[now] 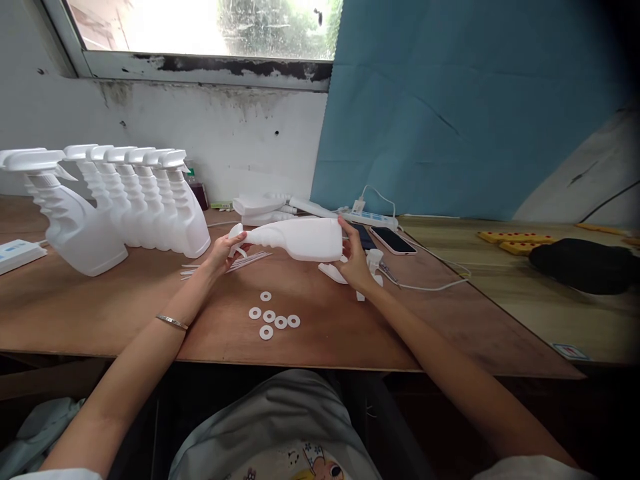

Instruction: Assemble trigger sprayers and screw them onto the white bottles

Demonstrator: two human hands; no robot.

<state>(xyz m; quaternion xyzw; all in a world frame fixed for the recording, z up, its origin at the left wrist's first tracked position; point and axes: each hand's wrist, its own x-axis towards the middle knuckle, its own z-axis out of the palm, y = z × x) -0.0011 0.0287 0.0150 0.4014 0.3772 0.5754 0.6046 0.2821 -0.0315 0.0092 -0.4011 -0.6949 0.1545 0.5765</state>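
A white spray bottle (315,240) lies sideways in the air between my hands, above the brown tabletop. My left hand (224,253) is closed around its trigger head at the left end. At the right end, my right hand (356,259) grips the base, thumb and fingers on either side. Below the bottle, several flat white ring washers (269,317) are spread on the table. Thin white tubes (250,261) lie beneath my left hand. Loose white spray-head parts (374,263) rest beside my right hand, partly covered by it.
At the left stands a row of assembled white spray bottles (145,207). More white bottles (263,208) lie against the wall. A phone (393,241), a power strip (373,219) and a white cable (435,288) are at the right. A black object (585,265) sits farther right.
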